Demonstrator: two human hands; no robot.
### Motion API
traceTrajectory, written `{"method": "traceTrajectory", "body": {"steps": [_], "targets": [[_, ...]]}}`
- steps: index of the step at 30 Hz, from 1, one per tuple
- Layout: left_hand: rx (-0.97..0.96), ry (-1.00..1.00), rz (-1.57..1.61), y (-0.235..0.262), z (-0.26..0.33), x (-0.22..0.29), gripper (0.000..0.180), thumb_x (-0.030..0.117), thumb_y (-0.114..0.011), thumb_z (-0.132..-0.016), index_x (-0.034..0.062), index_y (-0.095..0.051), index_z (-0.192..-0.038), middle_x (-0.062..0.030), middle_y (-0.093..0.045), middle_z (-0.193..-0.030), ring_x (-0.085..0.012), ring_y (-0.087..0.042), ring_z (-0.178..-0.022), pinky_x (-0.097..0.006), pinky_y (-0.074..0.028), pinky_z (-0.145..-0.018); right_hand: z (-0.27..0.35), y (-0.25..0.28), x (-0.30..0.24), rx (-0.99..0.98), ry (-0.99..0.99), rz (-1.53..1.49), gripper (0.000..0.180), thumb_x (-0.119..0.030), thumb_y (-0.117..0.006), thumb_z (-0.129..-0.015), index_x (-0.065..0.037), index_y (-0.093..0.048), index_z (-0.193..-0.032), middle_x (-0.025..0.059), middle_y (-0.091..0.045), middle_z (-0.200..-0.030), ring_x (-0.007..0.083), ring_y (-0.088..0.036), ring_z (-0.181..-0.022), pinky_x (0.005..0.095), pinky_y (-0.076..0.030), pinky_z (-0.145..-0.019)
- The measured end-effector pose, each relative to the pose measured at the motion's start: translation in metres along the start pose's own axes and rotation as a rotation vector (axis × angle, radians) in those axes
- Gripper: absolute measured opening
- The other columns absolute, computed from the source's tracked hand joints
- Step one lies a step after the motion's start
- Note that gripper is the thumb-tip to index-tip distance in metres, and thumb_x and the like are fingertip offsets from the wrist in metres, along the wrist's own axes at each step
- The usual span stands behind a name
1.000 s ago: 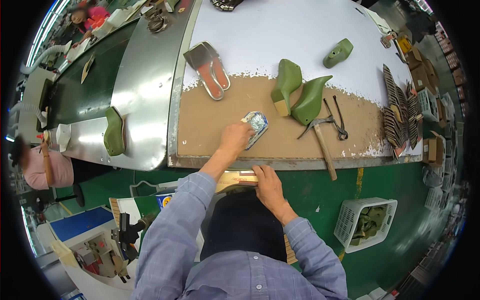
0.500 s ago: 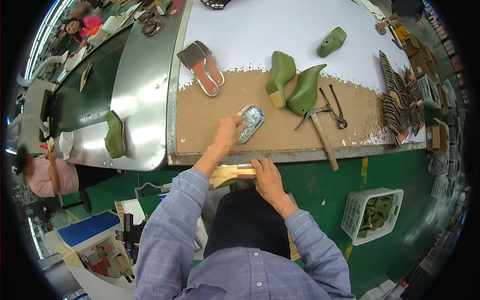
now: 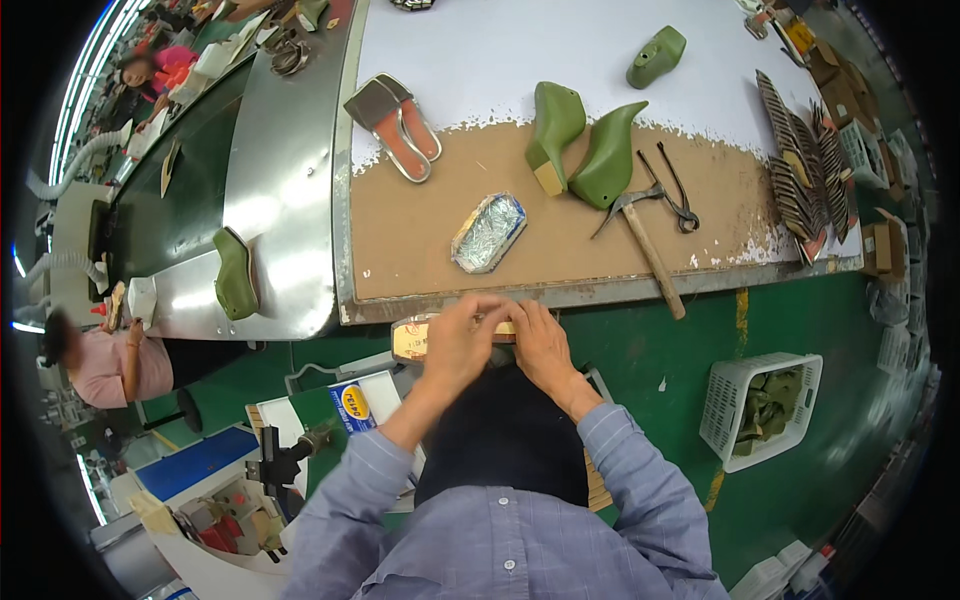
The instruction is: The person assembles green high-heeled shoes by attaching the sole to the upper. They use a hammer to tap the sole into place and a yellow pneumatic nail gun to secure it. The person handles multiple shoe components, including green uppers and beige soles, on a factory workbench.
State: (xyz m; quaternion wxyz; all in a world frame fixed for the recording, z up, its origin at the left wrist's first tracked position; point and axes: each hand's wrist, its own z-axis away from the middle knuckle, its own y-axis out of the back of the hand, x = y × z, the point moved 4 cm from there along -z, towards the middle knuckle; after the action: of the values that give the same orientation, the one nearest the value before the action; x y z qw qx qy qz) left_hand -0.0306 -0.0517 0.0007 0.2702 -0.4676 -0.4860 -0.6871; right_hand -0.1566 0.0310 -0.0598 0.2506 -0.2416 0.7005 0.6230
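left hand [image 3: 462, 340], right hand [image 3: 540, 345]: both clamped on tan insole [image 3: 412, 338] | just below bench edge [image 3: 600, 292] | foil tray [image 3: 488, 232] apart

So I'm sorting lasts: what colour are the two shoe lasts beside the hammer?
Green, both shoe lasts, clearest in the head view.

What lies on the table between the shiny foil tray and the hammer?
In the head view, only bare brown tabletop lies between the foil tray and the hammer; the green shoe forms sit further back.
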Motion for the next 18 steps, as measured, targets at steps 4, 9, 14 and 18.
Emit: {"method": "traceTrajectory", "body": {"steps": [4,9,14,18], "targets": [[0.033,-0.358,-0.363,-0.011,0.017,-0.002,0.006,0.01,-0.077,-0.086,0.0095,-0.076,-0.091,-0.0091,-0.077,-0.106,-0.0325,-0.07,-0.111,-0.048,-0.049,-0.102,0.003,0.037,0.004,-0.123,0.048,-0.127,0.085,-0.006,-0.079,-0.079,-0.002,-0.037,-0.153,0.0219,-0.051,-0.148,0.0392,-0.049,-0.137,0.0456,-0.043,-0.113],[0.017,-0.336,-0.45,-0.021,0.012,0.008,0.008,0.011,-0.077,-0.084,0.0112,-0.075,-0.092,-0.0051,-0.077,-0.109,-0.0325,-0.065,-0.121,-0.05,-0.042,-0.111,0.021,0.119,0.104,0.3,-0.317,0.475,0.065,-0.025,-0.073,-0.09,-0.009,-0.048,-0.149,0.0217,-0.048,-0.147,0.0446,-0.049,-0.129,0.0539,-0.037,-0.112],[-0.044,-0.306,-0.407,-0.022,0.013,-0.004,0.009,0.006,-0.075,-0.085,0.0104,-0.074,-0.093,-0.0081,-0.078,-0.112,-0.0317,-0.066,-0.123,-0.05,-0.04,-0.113,0.017,0.135,0.157,0.099,-0.353,0.579,0.059,-0.001,-0.06,-0.093,-0.02,-0.051,-0.148,0.0167,-0.06,-0.109,0.0398,-0.061,-0.102,0.0457,-0.054,-0.08],[-0.026,-0.325,-0.396,-0.02,0.015,-0.008,0.009,0.003,-0.073,-0.087,0.0088,-0.072,-0.094,-0.01,-0.078,-0.111,-0.0323,-0.067,-0.121,-0.051,-0.041,-0.113,0.022,0.141,0.13,0.151,-0.425,0.314,0.054,-0.002,-0.053,-0.1,-0.014,-0.046,-0.152,0.0203,-0.063,-0.109,0.0361,-0.065,-0.084,0.0451,-0.055,-0.074]]}}
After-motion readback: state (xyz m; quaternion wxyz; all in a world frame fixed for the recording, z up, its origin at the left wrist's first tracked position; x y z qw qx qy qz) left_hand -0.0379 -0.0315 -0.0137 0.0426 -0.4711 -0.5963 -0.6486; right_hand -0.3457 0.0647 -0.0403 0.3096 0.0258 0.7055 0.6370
